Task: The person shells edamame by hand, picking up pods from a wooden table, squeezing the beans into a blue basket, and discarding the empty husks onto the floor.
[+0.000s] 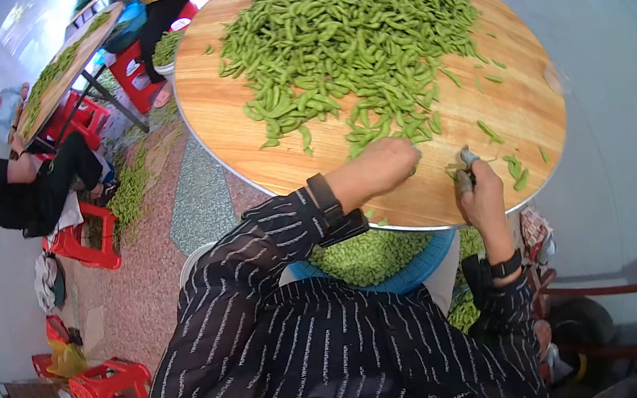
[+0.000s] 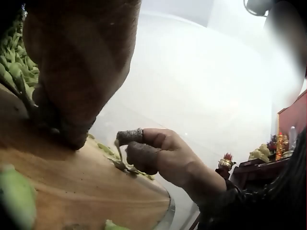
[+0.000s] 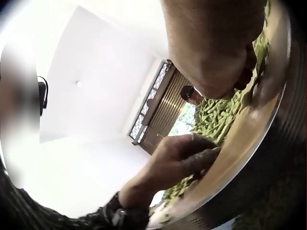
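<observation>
A large heap of green pods (image 1: 351,29) covers much of the round wooden table (image 1: 217,123). At the heap's near edge is my left hand (image 1: 380,167), palm down; its fingertips are mostly hidden, so any pod under them cannot be made out. In the right wrist view grey covers show on the left hand's (image 3: 168,163) fingers, low beside the pods (image 3: 216,117). To the right, over the table's near edge, my right hand (image 1: 485,195) pinches a thin green pod between covered fingertips, as the left wrist view shows of this right hand (image 2: 168,155). A few loose pods (image 1: 518,171) lie close by.
Below the table's near edge, a blue basket (image 1: 419,266) holds shelled beans (image 1: 368,257). Red stools (image 1: 110,392) stand at the left. Two seated people (image 1: 2,176) are at another table (image 1: 72,67) with pods. A red-brown wooden frame (image 1: 612,287) is at the lower right.
</observation>
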Tool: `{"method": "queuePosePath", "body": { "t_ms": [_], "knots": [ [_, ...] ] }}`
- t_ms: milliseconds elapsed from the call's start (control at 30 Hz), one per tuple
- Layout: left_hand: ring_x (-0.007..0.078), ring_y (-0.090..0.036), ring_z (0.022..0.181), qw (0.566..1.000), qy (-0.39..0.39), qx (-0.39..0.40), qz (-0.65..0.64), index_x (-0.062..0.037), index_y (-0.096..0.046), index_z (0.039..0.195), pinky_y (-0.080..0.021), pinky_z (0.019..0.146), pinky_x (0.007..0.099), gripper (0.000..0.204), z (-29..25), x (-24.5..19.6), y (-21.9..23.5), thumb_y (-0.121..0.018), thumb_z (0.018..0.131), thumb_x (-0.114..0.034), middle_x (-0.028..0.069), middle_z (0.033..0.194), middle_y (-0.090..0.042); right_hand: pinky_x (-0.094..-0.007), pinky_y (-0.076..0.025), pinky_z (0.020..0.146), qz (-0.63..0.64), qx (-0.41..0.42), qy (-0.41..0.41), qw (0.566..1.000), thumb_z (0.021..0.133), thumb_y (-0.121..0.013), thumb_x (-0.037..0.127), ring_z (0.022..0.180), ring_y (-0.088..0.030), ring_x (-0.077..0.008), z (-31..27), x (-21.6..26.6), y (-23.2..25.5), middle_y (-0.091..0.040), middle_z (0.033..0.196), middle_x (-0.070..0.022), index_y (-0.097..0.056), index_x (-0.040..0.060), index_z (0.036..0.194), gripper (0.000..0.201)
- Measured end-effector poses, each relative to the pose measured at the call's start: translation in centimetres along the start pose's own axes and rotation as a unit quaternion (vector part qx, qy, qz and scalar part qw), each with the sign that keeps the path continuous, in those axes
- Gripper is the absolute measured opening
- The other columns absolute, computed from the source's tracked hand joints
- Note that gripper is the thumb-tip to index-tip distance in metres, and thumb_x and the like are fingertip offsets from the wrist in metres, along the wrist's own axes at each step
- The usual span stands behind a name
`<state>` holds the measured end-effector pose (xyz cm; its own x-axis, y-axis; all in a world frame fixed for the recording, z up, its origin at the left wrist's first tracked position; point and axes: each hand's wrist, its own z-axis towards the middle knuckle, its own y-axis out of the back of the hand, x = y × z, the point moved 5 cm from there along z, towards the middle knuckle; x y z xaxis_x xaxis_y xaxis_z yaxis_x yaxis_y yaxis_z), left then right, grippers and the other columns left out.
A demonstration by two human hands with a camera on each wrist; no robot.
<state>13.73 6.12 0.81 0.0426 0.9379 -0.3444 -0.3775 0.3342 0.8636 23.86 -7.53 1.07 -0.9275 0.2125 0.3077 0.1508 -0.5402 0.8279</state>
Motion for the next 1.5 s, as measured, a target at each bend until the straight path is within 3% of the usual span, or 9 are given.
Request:
{"method": "queuePosePath", "body": {
  "t_ms": [200, 300, 700, 800, 933, 1300, 1367, 1433, 1500],
  "knots": [
    [0.0255, -0.056, 0.069, 0.970, 0.140, -0.061, -0.188, -0.0005, -0.059, 0.081, -0.044, 0.059, 0.0327, 0.012, -1.0, -0.9, 2.3, -0.059, 0.072, -0.010, 0.0140, 0.082, -0.058, -0.0199, -0.041, 0.056, 0.533, 0.054, -0.218, 0.816, 0.078, -0.054, 0.005, 0.061, -0.051, -0.0110, -2.3, 3.3, -2.8, -0.056, 0.077, -0.0029, -0.045, 0.0000, 0.111, 0.035],
    [0.0147, -0.055, 0.073, 0.828, 0.149, -0.120, -0.528, -0.0016, -0.059, 0.092, -0.045, 0.064, 0.0264, 0.018, -2.2, -1.7, 1.0, -0.059, 0.077, -0.013, 0.0081, 0.088, -0.059, -0.0183, -0.038, 0.051, 0.672, 0.094, -0.251, 0.691, 0.079, -0.054, 0.007, 0.058, -0.049, -0.0068, -1.8, 5.8, -3.2, -0.055, 0.075, -0.0013, -0.046, 0.0015, 0.110, 0.032],
    [0.0130, -0.053, 0.079, 0.720, 0.195, -0.142, -0.651, 0.0004, -0.054, 0.101, -0.044, 0.068, 0.0252, 0.021, -6.2, -3.4, -0.6, -0.054, 0.080, -0.004, 0.0037, 0.090, -0.052, -0.0204, -0.040, 0.063, 0.567, 0.127, -0.195, 0.790, 0.078, -0.051, 0.000, 0.074, -0.049, -0.0056, -2.0, 7.1, -1.9, -0.055, 0.075, 0.0021, -0.054, 0.0012, 0.100, 0.021],
    [0.0130, -0.052, 0.074, 0.744, 0.162, -0.143, -0.632, -0.0008, -0.053, 0.103, -0.043, 0.066, 0.0247, 0.024, -6.0, -3.5, 0.0, -0.054, 0.079, -0.001, 0.0057, 0.085, -0.051, -0.0238, -0.041, 0.062, 0.517, 0.118, -0.155, 0.834, 0.076, -0.052, 0.002, 0.069, -0.053, -0.0124, -1.3, 6.3, -1.5, -0.058, 0.073, -0.0029, -0.056, 0.0010, 0.096, 0.020],
    [0.0206, -0.054, 0.070, 0.990, 0.023, -0.065, -0.126, -0.0015, -0.051, 0.097, -0.044, 0.059, 0.0306, 0.023, -5.6, -5.1, 3.8, -0.056, 0.074, -0.007, 0.0091, 0.078, -0.052, -0.0365, -0.042, 0.062, 0.209, 0.247, -0.029, 0.946, 0.069, -0.051, 0.006, 0.069, -0.054, -0.0304, 0.0, 7.0, 0.1, -0.057, 0.071, -0.0154, -0.055, 0.0010, 0.080, 0.013],
    [0.0340, -0.054, 0.060, 0.990, 0.072, 0.082, -0.085, -0.0018, -0.049, 0.084, -0.042, 0.051, 0.0396, 0.014, -6.6, -4.4, 1.6, -0.049, 0.078, -0.014, 0.0186, 0.063, -0.054, -0.0419, -0.042, 0.061, 0.099, 0.269, 0.055, 0.957, 0.069, -0.052, 0.007, 0.070, -0.053, -0.0363, -0.1, 7.6, -0.3, -0.055, 0.071, -0.0185, -0.053, 0.0014, 0.074, 0.008],
    [0.0268, -0.054, 0.055, 0.983, 0.101, 0.043, -0.145, -0.0022, -0.049, 0.087, -0.041, 0.049, 0.0345, 0.016, -7.2, -3.3, 0.7, -0.046, 0.084, -0.018, 0.0127, 0.065, -0.056, -0.0385, -0.042, 0.058, 0.191, 0.211, -0.024, 0.958, 0.072, -0.052, 0.008, 0.067, -0.054, -0.0316, -0.1, 6.8, 0.4, -0.056, 0.070, -0.0154, -0.054, 0.0013, 0.078, 0.009],
    [0.0147, -0.048, 0.053, 0.780, 0.275, -0.063, -0.558, -0.0023, -0.048, 0.089, -0.037, 0.049, 0.0265, 0.016, -8.1, -2.0, -0.3, -0.044, 0.086, -0.018, 0.0027, 0.065, -0.052, -0.0350, -0.042, 0.055, 0.281, 0.154, -0.099, 0.942, 0.076, -0.053, 0.009, 0.063, -0.055, -0.0269, -0.4, 6.2, 0.5, -0.057, 0.068, -0.0123, -0.055, 0.0012, 0.081, 0.010],
    [0.0111, -0.045, 0.055, 0.706, 0.274, -0.068, -0.650, -0.0024, -0.048, 0.089, -0.036, 0.050, 0.0236, 0.016, -8.5, -2.1, -0.5, -0.043, 0.087, -0.018, 0.0000, 0.067, -0.050, -0.0244, -0.039, 0.050, 0.612, 0.086, -0.286, 0.733, 0.080, -0.055, 0.011, 0.058, -0.051, -0.0112, -2.2, 4.8, -1.6, -0.056, 0.067, -0.0021, -0.057, 0.0021, 0.090, 0.014]
  ]
}}
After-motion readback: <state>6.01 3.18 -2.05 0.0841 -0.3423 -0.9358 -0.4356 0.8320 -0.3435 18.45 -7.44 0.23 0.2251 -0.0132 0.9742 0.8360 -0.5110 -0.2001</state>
